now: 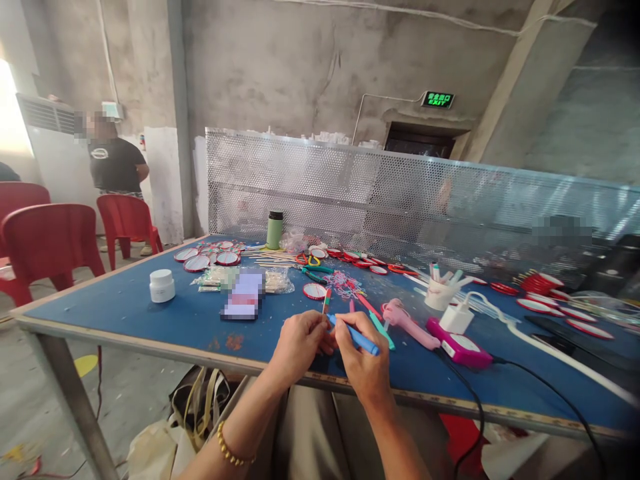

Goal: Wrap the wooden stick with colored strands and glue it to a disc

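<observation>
My left hand (301, 339) is closed on a thin stick (327, 300) with red, white and green bands, held upright near the table's front edge. In my right hand (363, 363) is a blue marker pen (361, 337), its front end close to the stick; whether they touch I cannot tell. Just beyond my hands lies a round white disc (315, 291) with a red rim. A teal pen (385, 331) and a pink pen (369, 305) rest to the right, beside a pink glue gun (411, 325).
Right of me are a magenta box (459, 344), a white plug adapter (456, 319) with cables and a cup of pens (438, 296). To the left lie a phone (244, 295) and a white jar (163, 287). A perforated metal screen (310, 180) stands behind the blue table (125, 327).
</observation>
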A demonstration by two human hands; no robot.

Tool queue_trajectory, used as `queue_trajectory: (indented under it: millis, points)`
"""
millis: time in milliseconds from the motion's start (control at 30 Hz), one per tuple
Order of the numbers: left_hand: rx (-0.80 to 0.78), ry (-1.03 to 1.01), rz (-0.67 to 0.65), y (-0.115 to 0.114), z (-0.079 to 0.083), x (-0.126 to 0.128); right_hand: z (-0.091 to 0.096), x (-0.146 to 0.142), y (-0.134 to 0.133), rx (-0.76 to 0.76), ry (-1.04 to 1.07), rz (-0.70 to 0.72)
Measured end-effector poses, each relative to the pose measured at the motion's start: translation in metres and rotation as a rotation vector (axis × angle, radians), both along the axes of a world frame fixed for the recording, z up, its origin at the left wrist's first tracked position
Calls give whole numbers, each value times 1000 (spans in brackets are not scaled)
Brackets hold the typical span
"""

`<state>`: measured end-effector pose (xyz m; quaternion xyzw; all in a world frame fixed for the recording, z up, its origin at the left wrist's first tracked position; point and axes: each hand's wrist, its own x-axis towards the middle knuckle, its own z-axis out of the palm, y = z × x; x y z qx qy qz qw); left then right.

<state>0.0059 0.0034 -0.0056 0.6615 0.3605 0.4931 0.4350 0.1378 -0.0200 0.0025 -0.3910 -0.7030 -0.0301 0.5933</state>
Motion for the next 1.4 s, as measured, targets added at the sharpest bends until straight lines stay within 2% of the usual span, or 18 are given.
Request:
queue_trajectory:
  millis: [300, 1400]
  points:
    - [42, 46, 43, 0, 0, -1, 0, -1, -1, 2, -14, 8]
    - [42, 60, 43, -1, 2, -1, 1, -1, -1, -5, -7, 7]
